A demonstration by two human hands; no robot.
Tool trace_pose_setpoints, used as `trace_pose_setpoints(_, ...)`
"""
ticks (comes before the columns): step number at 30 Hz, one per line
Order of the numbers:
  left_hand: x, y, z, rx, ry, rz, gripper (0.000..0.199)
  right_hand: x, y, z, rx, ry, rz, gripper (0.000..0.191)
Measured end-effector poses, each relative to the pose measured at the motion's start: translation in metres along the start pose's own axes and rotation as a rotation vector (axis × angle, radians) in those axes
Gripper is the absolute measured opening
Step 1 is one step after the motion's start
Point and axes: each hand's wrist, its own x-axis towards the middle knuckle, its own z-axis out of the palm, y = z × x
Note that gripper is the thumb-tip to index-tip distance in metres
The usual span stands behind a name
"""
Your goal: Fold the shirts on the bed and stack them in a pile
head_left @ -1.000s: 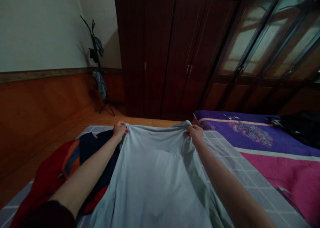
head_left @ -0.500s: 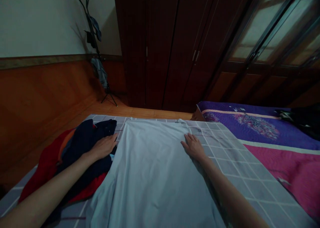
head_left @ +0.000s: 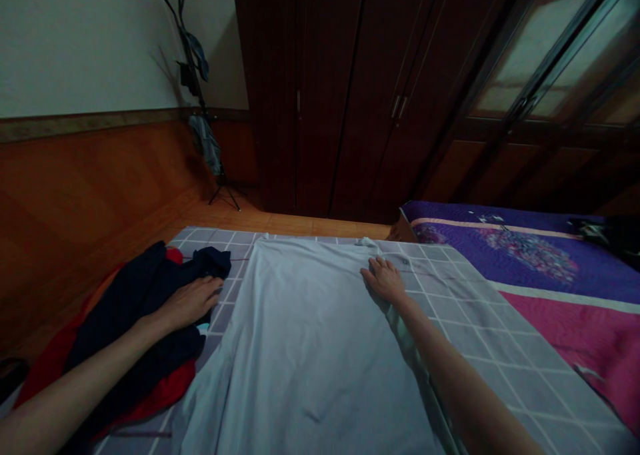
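A pale grey-white garment [head_left: 310, 335] lies spread out on a grey checked cloth [head_left: 480, 328], with soft creases and its far edge near the cloth's back edge. My left hand [head_left: 193, 302] rests on a dark navy garment [head_left: 135, 295] at the left, fingers extended and pointing right. Beneath the navy garment, red fabric [head_left: 170, 388] shows. My right hand [head_left: 385, 280] lies on the upper right edge of the pale garment, its fingers spread. Neither hand grips anything that shows.
A bed with a purple and pink cover [head_left: 480, 242] stands at the right, with dark fabric [head_left: 617, 238] on it. Behind are a dark red wardrobe [head_left: 320, 108] and, to its left, a stand [head_left: 203, 102] hung with cloth items.
My left hand has moved left and slightly down, and the dark and red clothes have shifted left with it, away from the pale garment. My right hand is almost unmoved.
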Motion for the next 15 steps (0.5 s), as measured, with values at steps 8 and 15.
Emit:
trace_pose_setpoints(8,0.124,0.044,-0.003,-0.247,0.190,-0.355,0.051,0.068,-0.018,-0.004,0.105,0.083,0.317,0.044)
trace_pose_setpoints(15,0.180,0.055,-0.011,-0.334,0.311,-0.431,0.031,0.092,0.001,-0.017,0.260,0.045,0.500,0.030)
